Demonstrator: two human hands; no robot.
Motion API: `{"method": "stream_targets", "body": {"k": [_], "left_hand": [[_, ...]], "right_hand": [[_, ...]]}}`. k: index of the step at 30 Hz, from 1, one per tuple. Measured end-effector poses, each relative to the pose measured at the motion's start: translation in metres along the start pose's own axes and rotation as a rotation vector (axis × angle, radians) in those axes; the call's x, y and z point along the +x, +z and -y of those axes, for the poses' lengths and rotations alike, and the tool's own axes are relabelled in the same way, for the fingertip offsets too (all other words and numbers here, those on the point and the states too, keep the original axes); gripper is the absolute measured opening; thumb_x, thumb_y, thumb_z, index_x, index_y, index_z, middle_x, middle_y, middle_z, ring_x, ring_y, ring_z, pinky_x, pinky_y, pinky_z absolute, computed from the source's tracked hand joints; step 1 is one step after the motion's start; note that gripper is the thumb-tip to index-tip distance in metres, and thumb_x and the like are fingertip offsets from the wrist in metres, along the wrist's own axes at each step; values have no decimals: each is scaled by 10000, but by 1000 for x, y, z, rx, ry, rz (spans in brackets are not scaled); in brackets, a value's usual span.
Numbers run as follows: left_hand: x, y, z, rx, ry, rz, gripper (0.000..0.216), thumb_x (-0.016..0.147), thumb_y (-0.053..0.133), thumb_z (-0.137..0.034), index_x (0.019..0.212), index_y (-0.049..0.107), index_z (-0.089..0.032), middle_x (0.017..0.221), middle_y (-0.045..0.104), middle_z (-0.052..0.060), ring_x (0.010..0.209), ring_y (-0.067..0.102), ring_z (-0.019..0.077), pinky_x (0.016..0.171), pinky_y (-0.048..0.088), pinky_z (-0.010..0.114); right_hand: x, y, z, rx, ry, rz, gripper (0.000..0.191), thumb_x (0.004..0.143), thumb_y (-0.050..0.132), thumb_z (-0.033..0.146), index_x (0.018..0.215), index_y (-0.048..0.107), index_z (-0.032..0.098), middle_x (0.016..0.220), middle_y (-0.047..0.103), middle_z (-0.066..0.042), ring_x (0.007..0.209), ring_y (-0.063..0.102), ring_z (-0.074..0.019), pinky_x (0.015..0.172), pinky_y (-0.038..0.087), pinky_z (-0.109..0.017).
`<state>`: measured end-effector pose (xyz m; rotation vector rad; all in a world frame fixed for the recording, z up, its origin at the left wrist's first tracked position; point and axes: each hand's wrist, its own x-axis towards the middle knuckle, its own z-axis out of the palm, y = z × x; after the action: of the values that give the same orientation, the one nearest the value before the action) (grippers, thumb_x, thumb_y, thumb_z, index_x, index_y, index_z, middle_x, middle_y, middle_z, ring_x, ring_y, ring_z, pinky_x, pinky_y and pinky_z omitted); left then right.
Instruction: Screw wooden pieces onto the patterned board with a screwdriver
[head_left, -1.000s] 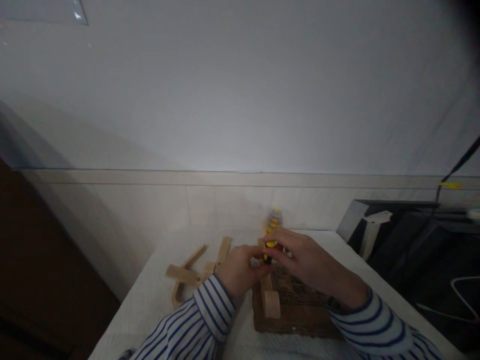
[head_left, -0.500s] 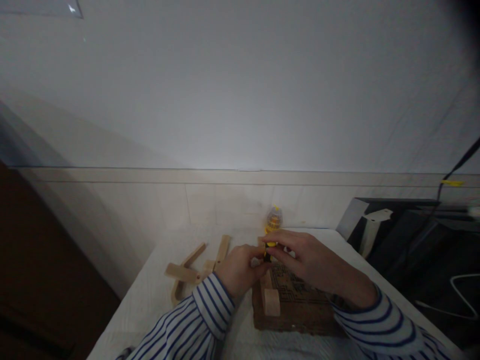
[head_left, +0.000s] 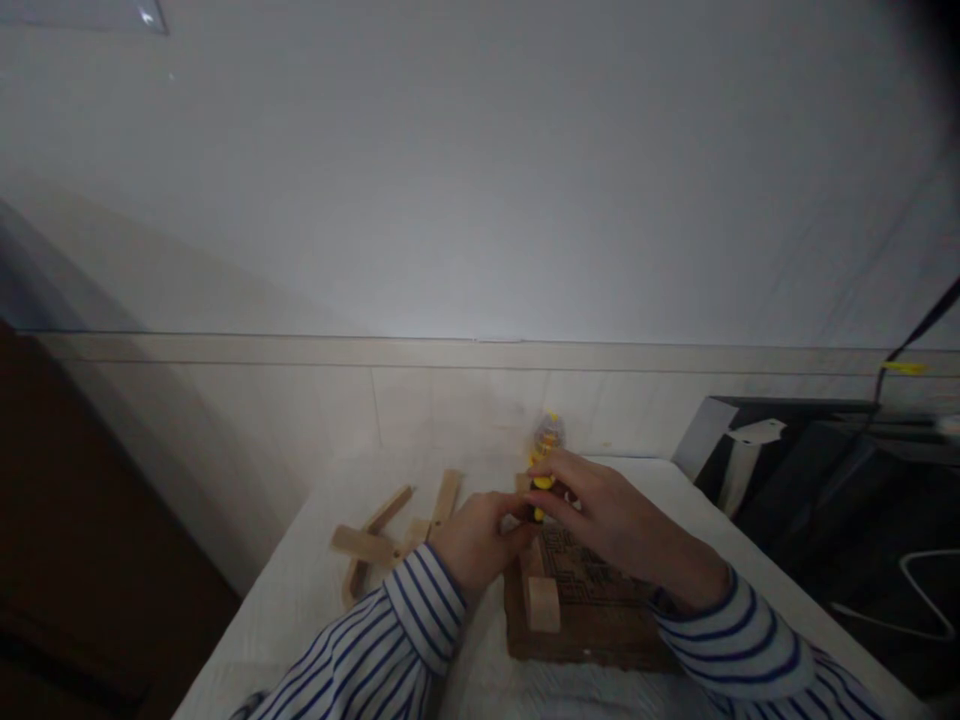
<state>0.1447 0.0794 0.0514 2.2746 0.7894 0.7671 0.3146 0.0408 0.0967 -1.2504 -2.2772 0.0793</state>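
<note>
A short yellow-and-black screwdriver (head_left: 541, 482) stands roughly upright over a pale wooden piece (head_left: 543, 604). My right hand (head_left: 611, 510) pinches its handle between thumb and fingers. My left hand (head_left: 476, 540) is closed around the screwdriver's lower end, its fingertips just above the wooden piece; its tip and any screw are hidden by my fingers. Beneath both hands, the wooden piece lies along the left side of a dark brown carved board (head_left: 600, 625), with a squared block at its near end.
Several loose wooden pieces (head_left: 364, 545) lie left of my left hand. Behind my hands stands a clear-topped yellow container (head_left: 550, 432), close to the wall. Dark panels (head_left: 810, 470) and a white cable (head_left: 922, 610) are to the right of the white-covered table (head_left: 292, 610).
My right hand has shifted slightly left, and its fingers have turned around the screwdriver handle, showing more yellow. My left hand stays almost in place. The wooden pieces have not moved.
</note>
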Motion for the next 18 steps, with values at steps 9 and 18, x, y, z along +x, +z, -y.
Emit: {"method": "stream_targets", "body": {"k": [9, 18], "left_hand": [[3, 5, 5, 47, -132, -117, 204, 708, 680, -320, 818, 674, -149, 755, 680, 28, 700, 598, 174, 625, 432, 236], [0, 2, 3, 61, -43, -76, 133, 767, 624, -264, 840, 680, -168, 798, 684, 25, 750, 603, 172, 667, 431, 231]], "right_hand": [[2, 0, 7, 28, 6, 18, 177, 889, 451, 330, 938, 546, 188, 854, 600, -40, 764, 561, -167, 662, 433, -300], [-2, -8, 9, 48, 9, 6, 255, 866, 479, 288, 1091, 556, 198, 978, 649, -61, 795, 599, -170, 681, 474, -311]]}}
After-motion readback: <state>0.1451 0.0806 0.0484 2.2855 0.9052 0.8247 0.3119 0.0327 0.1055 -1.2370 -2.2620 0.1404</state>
